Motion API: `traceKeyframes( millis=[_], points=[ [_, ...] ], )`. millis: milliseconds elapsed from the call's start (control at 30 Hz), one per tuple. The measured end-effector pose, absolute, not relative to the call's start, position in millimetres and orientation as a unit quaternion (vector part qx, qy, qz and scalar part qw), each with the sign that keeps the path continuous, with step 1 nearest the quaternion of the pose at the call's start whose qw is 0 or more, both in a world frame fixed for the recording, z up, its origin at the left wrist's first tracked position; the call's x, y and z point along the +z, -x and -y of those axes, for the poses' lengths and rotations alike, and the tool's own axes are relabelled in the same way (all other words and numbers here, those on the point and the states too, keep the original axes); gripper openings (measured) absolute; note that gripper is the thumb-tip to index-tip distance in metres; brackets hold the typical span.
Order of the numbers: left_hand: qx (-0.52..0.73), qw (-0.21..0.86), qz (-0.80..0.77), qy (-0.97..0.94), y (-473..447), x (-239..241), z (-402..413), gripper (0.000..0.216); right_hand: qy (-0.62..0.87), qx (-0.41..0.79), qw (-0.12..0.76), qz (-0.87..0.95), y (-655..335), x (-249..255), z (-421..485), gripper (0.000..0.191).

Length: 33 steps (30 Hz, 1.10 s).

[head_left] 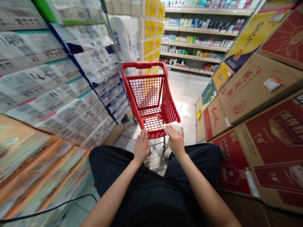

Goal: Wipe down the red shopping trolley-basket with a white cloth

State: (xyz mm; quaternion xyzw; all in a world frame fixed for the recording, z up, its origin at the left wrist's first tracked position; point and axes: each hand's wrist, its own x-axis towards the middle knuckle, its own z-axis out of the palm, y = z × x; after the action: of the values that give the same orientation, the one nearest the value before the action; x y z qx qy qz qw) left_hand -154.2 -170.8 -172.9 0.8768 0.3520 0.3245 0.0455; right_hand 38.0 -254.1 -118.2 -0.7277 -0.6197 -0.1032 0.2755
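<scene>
A small red shopping cart (134, 104) with lattice walls stands in front of my knees, its basket showing only its own mesh. At the near left corner of the basket, my left hand (141, 146) rests with its fingers stretched out together against the rim. My right hand (175, 138) is closed on a white cloth (174, 125), pressed to the near right corner of the rim. Part of the cloth is hidden under the fingers.
Stacked packs of paper goods (59, 78) rise close on the left, above orange cartons (47, 167). Cardboard boxes (251, 88) line the right side. Shelves of small goods (194, 31) stand behind the cart. A black cable (71, 201) runs at lower left.
</scene>
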Motion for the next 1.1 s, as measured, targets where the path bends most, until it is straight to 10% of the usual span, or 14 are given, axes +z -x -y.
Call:
traceKeyframes(
  millis=[1100],
  points=[
    [0.341, 0.067, -0.345, -0.872, 152, -176, 171, 0.072, 0.768, -0.086, 0.272, 0.573, 1, -110, 235, 0.058]
  ],
)
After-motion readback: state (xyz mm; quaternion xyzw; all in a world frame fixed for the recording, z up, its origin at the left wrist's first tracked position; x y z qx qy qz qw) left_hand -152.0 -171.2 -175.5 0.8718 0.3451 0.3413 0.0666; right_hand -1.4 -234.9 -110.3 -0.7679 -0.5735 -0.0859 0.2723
